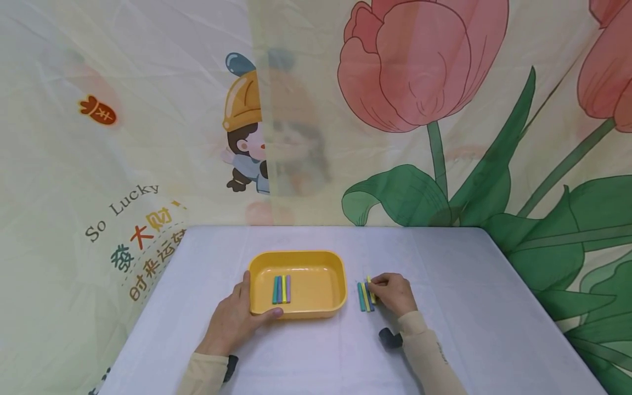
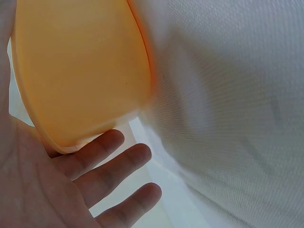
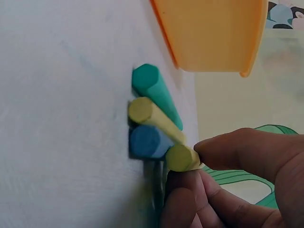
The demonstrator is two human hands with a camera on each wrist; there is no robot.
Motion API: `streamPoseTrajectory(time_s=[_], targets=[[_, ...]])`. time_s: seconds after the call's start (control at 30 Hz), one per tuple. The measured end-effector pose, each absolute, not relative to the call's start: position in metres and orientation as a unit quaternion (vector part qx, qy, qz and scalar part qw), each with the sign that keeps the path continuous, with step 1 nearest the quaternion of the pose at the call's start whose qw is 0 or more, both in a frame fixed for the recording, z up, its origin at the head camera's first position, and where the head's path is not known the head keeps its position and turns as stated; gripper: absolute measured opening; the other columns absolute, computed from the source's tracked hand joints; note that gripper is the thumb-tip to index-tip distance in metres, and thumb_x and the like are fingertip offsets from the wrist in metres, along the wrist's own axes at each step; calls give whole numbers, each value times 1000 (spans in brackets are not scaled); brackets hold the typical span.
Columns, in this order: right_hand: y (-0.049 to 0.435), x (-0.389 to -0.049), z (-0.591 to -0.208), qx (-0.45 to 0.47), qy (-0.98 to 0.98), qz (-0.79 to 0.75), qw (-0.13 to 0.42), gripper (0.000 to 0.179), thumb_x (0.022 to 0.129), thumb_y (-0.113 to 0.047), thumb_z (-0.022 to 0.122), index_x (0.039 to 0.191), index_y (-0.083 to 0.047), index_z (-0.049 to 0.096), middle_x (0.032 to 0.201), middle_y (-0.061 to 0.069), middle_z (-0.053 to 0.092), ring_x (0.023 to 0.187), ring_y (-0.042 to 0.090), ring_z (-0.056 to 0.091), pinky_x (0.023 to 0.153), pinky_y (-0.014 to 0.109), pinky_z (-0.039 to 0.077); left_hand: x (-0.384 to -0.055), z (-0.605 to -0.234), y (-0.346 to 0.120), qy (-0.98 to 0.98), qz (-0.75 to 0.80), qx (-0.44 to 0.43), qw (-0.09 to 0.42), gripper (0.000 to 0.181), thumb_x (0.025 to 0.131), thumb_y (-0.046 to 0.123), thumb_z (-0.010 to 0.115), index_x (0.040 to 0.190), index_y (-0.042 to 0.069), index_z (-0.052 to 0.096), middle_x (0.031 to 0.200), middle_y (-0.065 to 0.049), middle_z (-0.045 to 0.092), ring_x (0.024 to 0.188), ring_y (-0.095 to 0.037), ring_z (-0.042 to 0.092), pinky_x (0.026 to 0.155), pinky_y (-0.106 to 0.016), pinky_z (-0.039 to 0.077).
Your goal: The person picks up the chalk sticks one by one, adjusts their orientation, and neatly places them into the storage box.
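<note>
My right hand pinches a yellow chalk stick between thumb and fingers, close over the table beside a short row. That row holds a green chalk stick, another yellow one and a blue one, lying side by side to the right of the yellow tray. My left hand holds the tray at its front left corner, thumb along the front rim; the left wrist view shows several fingers stretched below the wall. Inside the tray, left of its middle, lie green, blue, yellow and purple sticks.
A white cloth covers the table. Behind it hangs a curtain printed with tulips and a cartoon figure. A black strap piece sits at the right wrist, another at the left.
</note>
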State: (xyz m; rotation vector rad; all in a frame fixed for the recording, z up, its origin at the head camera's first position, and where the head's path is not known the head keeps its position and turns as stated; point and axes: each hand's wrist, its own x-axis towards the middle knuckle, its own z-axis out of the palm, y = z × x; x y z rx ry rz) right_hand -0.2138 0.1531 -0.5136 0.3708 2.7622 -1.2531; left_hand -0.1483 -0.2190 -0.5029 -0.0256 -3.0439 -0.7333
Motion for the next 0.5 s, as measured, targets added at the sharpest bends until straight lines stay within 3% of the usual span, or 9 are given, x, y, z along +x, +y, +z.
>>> streamPoseTrajectory(time_s=[0.5], targets=[[137, -215, -500, 128, 854, -502, 52, 29, 88, -27, 76, 106, -4, 75, 93, 8, 70, 78, 20, 64, 72, 32, 59, -147, -502, -218, -973, -231, -10, 15, 134, 75, 84, 64, 159, -7, 11, 148, -29, 44, 118, -43, 59, 99, -54, 49]])
